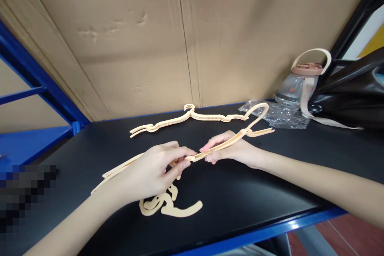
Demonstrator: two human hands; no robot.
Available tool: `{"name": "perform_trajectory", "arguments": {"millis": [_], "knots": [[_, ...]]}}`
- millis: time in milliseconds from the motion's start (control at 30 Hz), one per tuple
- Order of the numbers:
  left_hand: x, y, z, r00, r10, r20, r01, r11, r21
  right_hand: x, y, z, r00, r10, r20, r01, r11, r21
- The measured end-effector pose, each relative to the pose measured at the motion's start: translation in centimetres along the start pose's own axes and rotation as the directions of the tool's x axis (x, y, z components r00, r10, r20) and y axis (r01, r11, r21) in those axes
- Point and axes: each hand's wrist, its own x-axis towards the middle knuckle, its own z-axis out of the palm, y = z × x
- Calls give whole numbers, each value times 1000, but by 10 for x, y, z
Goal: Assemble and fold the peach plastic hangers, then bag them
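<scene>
My right hand is closed around a cream plastic hanger part with a hook, held above the black tabletop. My left hand pinches the near end of that part at the middle of the table. Under my left hand lie more cream hanger pieces, including curved hooks and a long arm running off to the left. A whole cream hanger lies flat farther back.
A cardboard sheet stands behind the table. At the back right are a crumpled clear plastic bag, a clear bottle with a brown lid and strap and a black bag. Blue shelf framing runs along the left.
</scene>
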Motion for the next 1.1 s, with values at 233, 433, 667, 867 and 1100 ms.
{"name": "perform_trajectory", "arguments": {"millis": [233,433,667,867,1100], "knots": [[-2,-4,0,998,11,59,-13,1000,27,-1,-1,1,1000,16,3,-16,1000,-25],[0,-16,2,999,41,3,-41,998,39,0,-2,0,1000,1,-18,-2,1000,-16],[1,-11,1,990,47,-136,-23,985,173,-2,-2,1,998,21,-57,-21,1000,-8],[4,-9,9,959,141,-247,-35,921,387,-3,-3,6,991,35,-126,-35,999,-1],[3,-8,14,948,173,-266,22,800,599,-3,-4,7,993,-16,-120,16,1000,-5]]}}
